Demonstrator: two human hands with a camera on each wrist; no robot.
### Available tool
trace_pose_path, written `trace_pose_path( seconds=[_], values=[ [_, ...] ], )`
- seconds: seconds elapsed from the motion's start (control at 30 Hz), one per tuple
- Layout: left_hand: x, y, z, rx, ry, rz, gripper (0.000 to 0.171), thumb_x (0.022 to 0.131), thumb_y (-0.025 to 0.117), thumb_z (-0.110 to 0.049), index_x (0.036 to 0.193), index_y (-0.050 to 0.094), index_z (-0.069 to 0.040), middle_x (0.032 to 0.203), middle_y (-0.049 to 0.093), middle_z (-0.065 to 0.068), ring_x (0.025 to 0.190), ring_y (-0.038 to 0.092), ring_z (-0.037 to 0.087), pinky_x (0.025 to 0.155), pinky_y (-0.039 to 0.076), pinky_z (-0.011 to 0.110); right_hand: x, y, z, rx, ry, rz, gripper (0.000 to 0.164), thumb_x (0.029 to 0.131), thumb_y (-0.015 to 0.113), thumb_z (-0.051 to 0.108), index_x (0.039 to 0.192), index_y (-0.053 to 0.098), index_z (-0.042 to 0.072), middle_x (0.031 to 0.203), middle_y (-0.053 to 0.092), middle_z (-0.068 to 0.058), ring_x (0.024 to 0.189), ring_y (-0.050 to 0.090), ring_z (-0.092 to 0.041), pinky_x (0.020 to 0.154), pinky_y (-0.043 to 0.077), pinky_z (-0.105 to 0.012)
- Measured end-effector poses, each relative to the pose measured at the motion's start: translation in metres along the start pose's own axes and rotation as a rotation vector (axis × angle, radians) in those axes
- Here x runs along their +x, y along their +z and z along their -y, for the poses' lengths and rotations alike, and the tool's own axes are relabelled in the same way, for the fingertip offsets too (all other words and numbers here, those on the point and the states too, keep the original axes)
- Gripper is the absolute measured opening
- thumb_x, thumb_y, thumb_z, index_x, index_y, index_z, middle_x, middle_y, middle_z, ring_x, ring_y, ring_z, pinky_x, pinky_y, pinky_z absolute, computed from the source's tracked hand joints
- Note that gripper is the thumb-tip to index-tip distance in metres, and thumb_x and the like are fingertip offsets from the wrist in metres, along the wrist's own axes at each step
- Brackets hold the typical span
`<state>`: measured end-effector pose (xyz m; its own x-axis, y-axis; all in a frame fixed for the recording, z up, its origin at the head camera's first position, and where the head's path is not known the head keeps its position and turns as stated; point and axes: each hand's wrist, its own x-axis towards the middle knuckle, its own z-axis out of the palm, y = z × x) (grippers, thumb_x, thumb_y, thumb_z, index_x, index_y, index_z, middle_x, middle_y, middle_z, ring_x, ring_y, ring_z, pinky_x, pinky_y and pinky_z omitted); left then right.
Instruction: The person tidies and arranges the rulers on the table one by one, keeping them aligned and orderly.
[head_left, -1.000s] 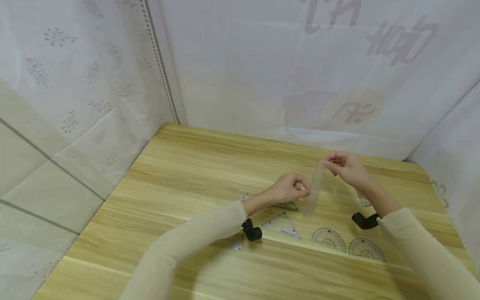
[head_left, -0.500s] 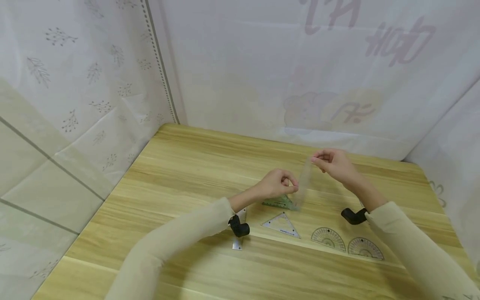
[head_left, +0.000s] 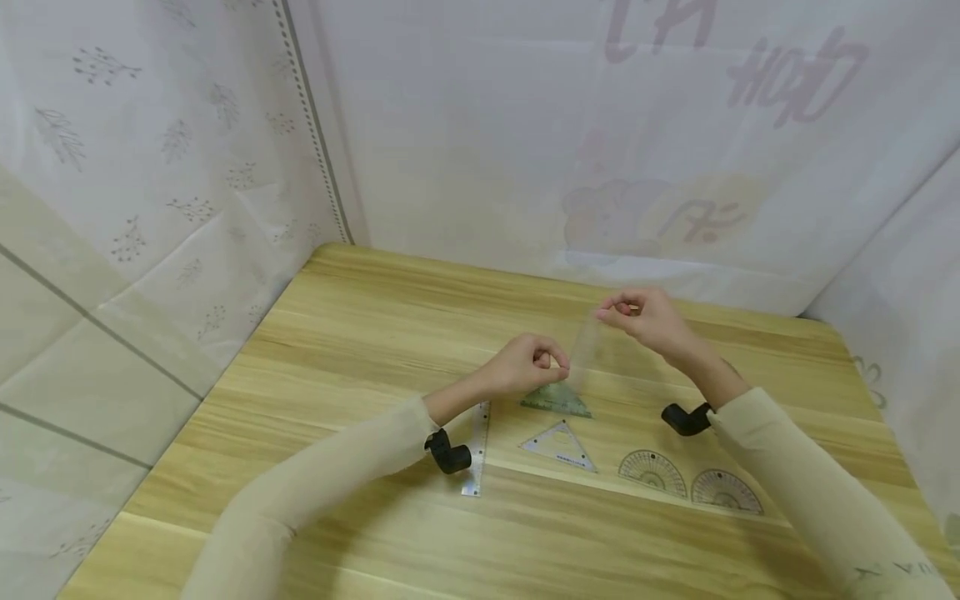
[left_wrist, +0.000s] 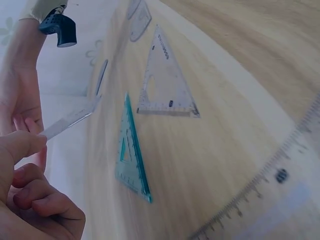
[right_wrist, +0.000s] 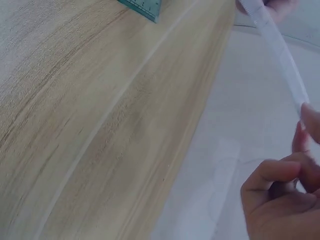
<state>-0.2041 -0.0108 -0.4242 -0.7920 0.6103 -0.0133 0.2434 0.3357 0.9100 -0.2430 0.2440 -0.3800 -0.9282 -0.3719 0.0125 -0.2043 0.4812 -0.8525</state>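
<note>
My left hand (head_left: 521,367) and right hand (head_left: 648,319) hold a clear ruler (head_left: 585,346) between them above the table. The right fingertips pinch its far end; the left thumb and finger pinch it nearer me. In the right wrist view the ruler (right_wrist: 285,57) runs as a long tilted strip from hand to hand. Just below the left hand lies a green set square (head_left: 557,402), with a clear set square (head_left: 573,456) in front of it. Another clear ruler (head_left: 477,450) lies on the table, partly behind the left wrist.
Two clear protractors, the left one (head_left: 652,473) and the right one (head_left: 726,492), lie side by side on the wooden table (head_left: 405,533). A further thin clear piece (left_wrist: 101,77) shows in the left wrist view. Printed curtains (head_left: 465,150) enclose the table's back and sides.
Both hands have moved left together with the clear ruler, from right of the green set square to above it. The pieces on the table have stayed where they lay.
</note>
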Motion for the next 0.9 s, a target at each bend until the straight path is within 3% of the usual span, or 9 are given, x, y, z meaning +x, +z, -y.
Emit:
trace_pose_path(
  seconds=[0.2, 0.47, 0.73, 0.9],
  values=[
    [-0.014, -0.009, 0.002, -0.002, -0.001, -0.018, 0.006, 0.098, 0.069, -0.009, 0.101, 0.071, -0.005, 0.061, 0.038, -0.004, 0.052, 0.034, 0.009, 0.062, 0.039, 0.024, 0.005, 0.009, 0.004, 0.089, -0.061, 0.028, 0.023, 0.098, 0.072, 0.021, 0.107, 0.071, -0.001, 0.078, 0.039, -0.009, 0.053, 0.022, -0.014, 0.047, 0.025, -0.029],
    [-0.03, -0.021, 0.008, -0.041, -0.01, -0.027, 0.006, 0.097, 0.069, -0.008, 0.101, 0.072, -0.004, 0.061, 0.036, -0.004, 0.052, 0.033, 0.01, 0.067, 0.039, 0.026, 0.011, 0.021, 0.012, 0.158, -0.1, 0.073, 0.02, 0.098, 0.072, 0.017, 0.106, 0.071, -0.001, 0.081, 0.043, -0.011, 0.056, 0.023, -0.016, 0.052, 0.026, -0.031],
    [-0.047, -0.039, 0.015, -0.047, -0.01, -0.045, 0.013, 0.097, 0.069, -0.006, 0.104, 0.071, 0.004, 0.061, 0.034, -0.004, 0.053, 0.031, 0.01, 0.071, 0.039, 0.029, 0.019, 0.037, 0.023, 0.161, -0.063, 0.078, 0.022, 0.096, 0.074, 0.021, 0.104, 0.073, 0.001, 0.079, 0.044, -0.009, 0.058, 0.027, -0.013, 0.052, 0.027, -0.028],
    [-0.059, -0.046, 0.02, -0.043, -0.021, -0.05, 0.009, 0.096, 0.069, -0.005, 0.101, 0.071, 0.002, 0.06, 0.035, -0.004, 0.053, 0.032, 0.01, 0.067, 0.039, 0.028, 0.026, 0.051, 0.032, 0.111, -0.031, 0.092, 0.021, 0.097, 0.074, 0.024, 0.102, 0.074, 0.004, 0.078, 0.042, -0.007, 0.061, 0.03, -0.015, 0.051, 0.026, -0.029]
  ],
)
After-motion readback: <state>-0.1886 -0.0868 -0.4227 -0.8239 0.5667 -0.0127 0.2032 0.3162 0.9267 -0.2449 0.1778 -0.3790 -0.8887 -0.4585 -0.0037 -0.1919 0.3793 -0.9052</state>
